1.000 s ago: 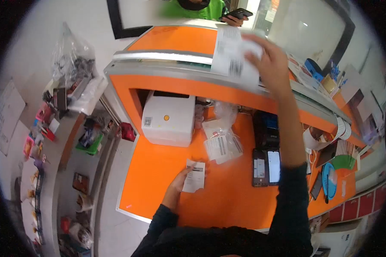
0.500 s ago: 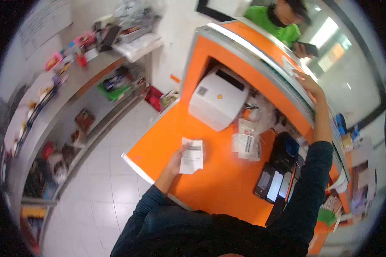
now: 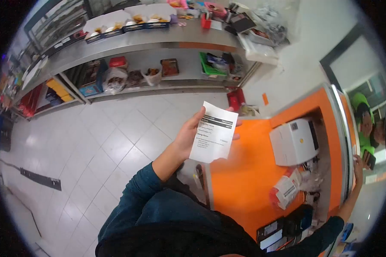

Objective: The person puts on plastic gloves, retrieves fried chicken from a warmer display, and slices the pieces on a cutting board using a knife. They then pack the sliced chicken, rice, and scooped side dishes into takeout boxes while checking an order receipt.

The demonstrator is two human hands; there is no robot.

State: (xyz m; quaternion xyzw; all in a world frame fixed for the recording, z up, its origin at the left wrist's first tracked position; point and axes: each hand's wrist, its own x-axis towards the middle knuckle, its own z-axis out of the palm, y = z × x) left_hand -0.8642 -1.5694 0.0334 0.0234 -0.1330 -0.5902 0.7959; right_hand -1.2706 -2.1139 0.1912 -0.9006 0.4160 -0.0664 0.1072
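My left hand (image 3: 188,135) holds up a printed paper receipt (image 3: 214,135), thumb in front and fingers behind it. Its dark printed bands and small text face me. Far to the right, my right hand (image 3: 357,169) reaches over to the top ledge (image 3: 345,145) of the orange counter. Its fingers look stretched along the ledge, small and partly blurred. On the orange desktop (image 3: 236,171) stands a white box-shaped printer (image 3: 294,141). Nearer to me lies a clear plastic packet with a white label (image 3: 286,188).
Phones (image 3: 271,240) lie at the desk's near right. Across the tiled floor (image 3: 111,150), a steel table (image 3: 158,40) bears open food boxes (image 3: 135,23), with tubs and bags on its lower shelf. Beyond the ledge, a person in green (image 3: 360,103) holds a dark phone (image 3: 368,159).
My view has swung left, toward the steel table. The receipt in my left hand is now raised closer to me and faces me. My right hand stays at the ledge.
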